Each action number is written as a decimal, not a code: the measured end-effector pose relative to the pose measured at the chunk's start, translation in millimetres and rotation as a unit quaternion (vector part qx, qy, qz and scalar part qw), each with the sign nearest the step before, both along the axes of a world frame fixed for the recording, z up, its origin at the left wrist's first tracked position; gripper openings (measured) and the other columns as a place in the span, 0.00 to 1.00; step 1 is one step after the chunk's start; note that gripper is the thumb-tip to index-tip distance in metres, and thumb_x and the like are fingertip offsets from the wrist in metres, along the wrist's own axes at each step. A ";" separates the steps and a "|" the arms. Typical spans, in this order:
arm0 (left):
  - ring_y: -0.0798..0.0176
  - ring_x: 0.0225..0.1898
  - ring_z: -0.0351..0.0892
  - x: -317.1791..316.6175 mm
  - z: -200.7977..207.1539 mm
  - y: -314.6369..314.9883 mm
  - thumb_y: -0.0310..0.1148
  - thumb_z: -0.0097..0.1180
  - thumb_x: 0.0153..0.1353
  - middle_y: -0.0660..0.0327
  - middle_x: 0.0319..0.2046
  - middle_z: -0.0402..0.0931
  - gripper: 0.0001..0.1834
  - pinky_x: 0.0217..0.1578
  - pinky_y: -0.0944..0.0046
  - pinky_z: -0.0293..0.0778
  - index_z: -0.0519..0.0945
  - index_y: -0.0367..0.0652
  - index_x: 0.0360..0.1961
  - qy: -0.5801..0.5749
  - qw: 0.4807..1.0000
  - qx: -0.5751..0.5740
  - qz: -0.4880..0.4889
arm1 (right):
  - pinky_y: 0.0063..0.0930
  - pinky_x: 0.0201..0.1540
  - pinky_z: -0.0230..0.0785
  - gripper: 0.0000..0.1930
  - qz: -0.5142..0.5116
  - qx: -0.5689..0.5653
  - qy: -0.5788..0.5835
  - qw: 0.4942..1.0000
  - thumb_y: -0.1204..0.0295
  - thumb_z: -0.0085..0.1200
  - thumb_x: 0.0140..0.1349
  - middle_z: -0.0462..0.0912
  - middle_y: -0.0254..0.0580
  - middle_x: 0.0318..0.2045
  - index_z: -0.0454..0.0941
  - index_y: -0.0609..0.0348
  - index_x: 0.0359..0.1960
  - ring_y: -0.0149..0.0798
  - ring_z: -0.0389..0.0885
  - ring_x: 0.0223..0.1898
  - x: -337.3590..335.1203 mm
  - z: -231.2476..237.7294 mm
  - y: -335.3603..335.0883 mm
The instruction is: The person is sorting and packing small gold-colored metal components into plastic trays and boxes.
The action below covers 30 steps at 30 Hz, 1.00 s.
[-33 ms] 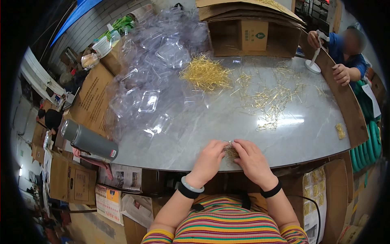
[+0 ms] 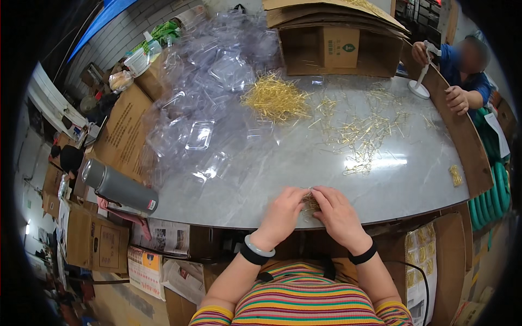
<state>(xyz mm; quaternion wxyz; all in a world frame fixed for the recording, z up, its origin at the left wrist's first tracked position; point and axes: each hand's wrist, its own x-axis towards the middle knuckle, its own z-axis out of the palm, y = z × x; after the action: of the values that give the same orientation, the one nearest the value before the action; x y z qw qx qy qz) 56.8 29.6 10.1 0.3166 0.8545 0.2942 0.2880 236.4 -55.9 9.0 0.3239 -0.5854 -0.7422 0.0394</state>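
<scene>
At the near edge of the grey tabletop, a small bunch of thin golden wire pieces [image 2: 310,204] is held between my two hands. My left hand [image 2: 283,209] closes on it from the left, fingers bent. Opposite it, my right hand [image 2: 338,211] grips the other side, thumb and fingers curled in. The fingers hide much of the bunch, and I cannot tell whether clear plastic surrounds it. Farther off lie a heaped pile of golden wire pieces [image 2: 276,99] and a loose scatter of them [image 2: 363,135].
Clear plastic boxes [image 2: 200,135] pile up at the left, beside a grey thermos [image 2: 120,187]. An open cardboard box [image 2: 341,48] stands at the back. A cardboard strip [image 2: 457,125] borders the right side, where a co-worker's hand holds a white stand [image 2: 418,86]. A small golden bundle [image 2: 455,175] lies nearby.
</scene>
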 end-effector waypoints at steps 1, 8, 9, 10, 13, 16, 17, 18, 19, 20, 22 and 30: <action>0.46 0.45 0.79 4.7 2.2 -1.6 0.18 0.60 0.59 0.48 0.51 0.74 0.22 0.47 0.55 0.76 0.77 0.37 0.56 -0.015 1.000 -0.013 -0.014 | 0.43 0.61 0.69 0.26 -0.001 -0.002 0.000 1.000 0.74 0.62 0.58 0.74 0.48 0.58 0.70 0.61 0.60 0.53 0.73 0.59 0.8 -1.8 0.3; 0.38 0.69 0.60 -11.0 7.8 1.1 0.30 0.67 0.56 0.46 0.64 0.65 0.37 0.68 0.42 0.58 0.67 0.39 0.67 0.076 0.993 0.083 -0.031 | 0.43 0.62 0.69 0.28 0.016 -0.023 0.058 0.998 0.73 0.65 0.56 0.74 0.49 0.58 0.71 0.62 0.60 0.54 0.73 0.59 11.4 5.0 -3.0; 0.37 0.71 0.57 -12.4 2.3 3.9 0.32 0.68 0.56 0.46 0.65 0.64 0.39 0.70 0.41 0.55 0.65 0.39 0.68 0.092 0.992 0.076 -0.044 | 0.43 0.62 0.69 0.28 0.026 -0.022 0.044 0.998 0.73 0.65 0.55 0.74 0.49 0.58 0.71 0.62 0.59 0.54 0.73 0.60 12.8 8.2 -1.8; 0.37 0.72 0.55 -13.1 -1.4 5.4 0.33 0.69 0.56 0.46 0.67 0.62 0.41 0.71 0.39 0.52 0.64 0.39 0.69 0.108 0.990 0.070 -0.056 | 0.43 0.62 0.69 0.29 0.036 -0.029 0.051 0.998 0.74 0.66 0.55 0.74 0.50 0.58 0.72 0.62 0.59 0.55 0.72 0.60 13.8 5.3 -0.6; 0.36 0.71 0.57 -5.0 -8.2 1.1 0.33 0.69 0.55 0.44 0.65 0.64 0.41 0.71 0.41 0.55 0.64 0.35 0.68 0.089 0.991 0.057 -0.081 | 0.45 0.62 0.68 0.29 0.060 -0.044 0.071 0.995 0.75 0.66 0.54 0.73 0.52 0.59 0.72 0.61 0.59 0.56 0.71 0.61 16.0 -9.3 1.2; 0.34 0.70 0.59 5.3 -16.7 -7.6 0.33 0.69 0.56 0.41 0.66 0.62 0.43 0.71 0.44 0.57 0.62 0.36 0.70 0.076 0.994 0.047 -0.056 | 0.44 0.63 0.68 0.26 0.053 -0.034 0.116 0.991 0.77 0.63 0.57 0.73 0.53 0.58 0.73 0.61 0.59 0.57 0.71 0.62 17.1 -11.6 -0.5; 0.35 0.70 0.59 5.8 -15.8 -8.7 0.32 0.69 0.57 0.41 0.66 0.62 0.42 0.70 0.45 0.57 0.62 0.36 0.70 0.068 0.996 0.021 -0.050 | 0.44 0.64 0.67 0.26 0.043 -0.022 0.141 0.989 0.78 0.62 0.57 0.72 0.53 0.59 0.72 0.61 0.59 0.57 0.70 0.62 16.8 -9.1 -3.2; 0.35 0.69 0.59 6.0 -12.3 -10.7 0.31 0.69 0.57 0.41 0.66 0.61 0.42 0.70 0.45 0.58 0.62 0.35 0.70 0.060 0.997 -0.006 -0.044 | 0.44 0.64 0.66 0.26 0.032 -0.009 0.166 0.986 0.79 0.61 0.58 0.72 0.53 0.60 0.72 0.61 0.59 0.58 0.69 0.63 16.1 -6.8 -5.7; 0.35 0.69 0.60 6.5 -9.1 -12.6 0.31 0.68 0.57 0.41 0.66 0.61 0.41 0.70 0.45 0.59 0.62 0.35 0.70 0.052 0.997 -0.032 -0.038 | 0.44 0.65 0.65 0.26 0.004 0.003 0.167 0.986 0.81 0.60 0.58 0.70 0.55 0.61 0.71 0.63 0.60 0.58 0.68 0.64 14.6 -4.7 -9.4; 0.36 0.70 0.59 7.6 -6.0 -13.5 0.30 0.67 0.58 0.41 0.66 0.61 0.41 0.70 0.45 0.58 0.62 0.35 0.69 0.050 0.998 0.000 -0.045 | 0.44 0.66 0.64 0.27 -0.025 0.015 0.167 0.986 0.82 0.58 0.58 0.68 0.56 0.62 0.69 0.64 0.61 0.59 0.67 0.65 12.2 -2.9 -14.2; 0.36 0.70 0.58 11.1 -2.3 -13.7 0.29 0.66 0.59 0.42 0.66 0.60 0.39 0.70 0.44 0.57 0.62 0.34 0.69 0.045 0.995 0.063 -0.059 | 0.45 0.68 0.61 0.29 -0.071 0.016 0.166 0.983 0.84 0.54 0.58 0.65 0.59 0.65 0.65 0.66 0.64 0.61 0.65 0.66 5.5 -6.3 -21.7; 0.39 0.70 0.59 16.6 -10.3 -6.4 0.27 0.64 0.59 0.45 0.65 0.63 0.36 0.71 0.40 0.53 0.64 0.35 0.68 0.090 0.989 0.058 -0.103 | 0.46 0.74 0.52 0.41 0.024 -0.031 0.242 0.970 0.87 0.48 0.53 0.57 0.63 0.70 0.51 0.67 0.73 0.63 0.56 0.72 0.1 -3.2 -4.7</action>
<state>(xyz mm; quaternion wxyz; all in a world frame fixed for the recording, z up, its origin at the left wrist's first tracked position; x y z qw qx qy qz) 73.5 23.2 -0.3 0.2672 0.9194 0.2149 0.1926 236.4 -60.7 5.8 0.4742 -0.5500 -0.6544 0.2106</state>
